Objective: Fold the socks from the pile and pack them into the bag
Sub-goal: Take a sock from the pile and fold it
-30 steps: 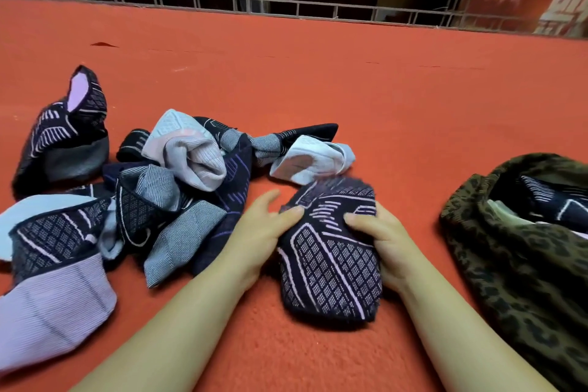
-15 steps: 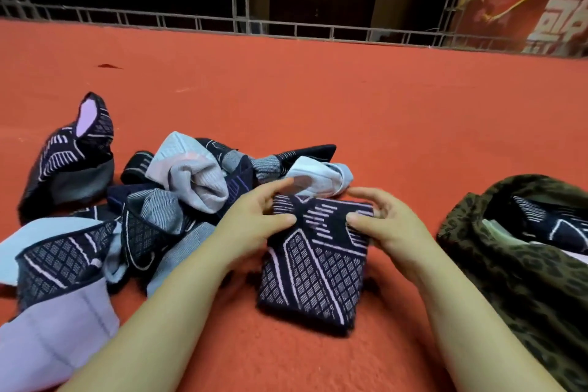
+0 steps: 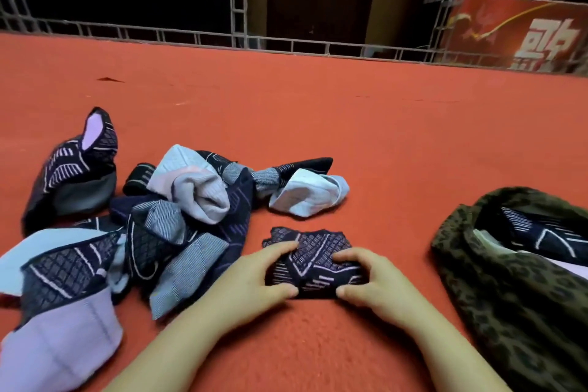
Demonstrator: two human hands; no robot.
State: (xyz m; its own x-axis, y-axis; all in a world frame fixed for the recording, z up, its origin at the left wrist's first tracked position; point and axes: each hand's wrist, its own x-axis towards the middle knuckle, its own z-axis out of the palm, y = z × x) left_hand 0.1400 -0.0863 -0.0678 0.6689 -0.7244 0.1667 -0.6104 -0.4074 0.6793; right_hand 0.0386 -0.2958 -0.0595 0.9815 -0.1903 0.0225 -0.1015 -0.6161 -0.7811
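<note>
Two forearms enter from the lower edge — both are bare, with no sleeve in view. The left hand (image 3: 254, 277) and the right hand (image 3: 370, 280) are bare too — short fingers, uncovered wrists.

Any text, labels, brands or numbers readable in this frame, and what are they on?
Red banner behind the metal railing: large white characters, cut off and blurred, not readable.
Dark patterned folded sock, sock pile, leopard-print fabric bag: patterns only, no text visible.
</note>
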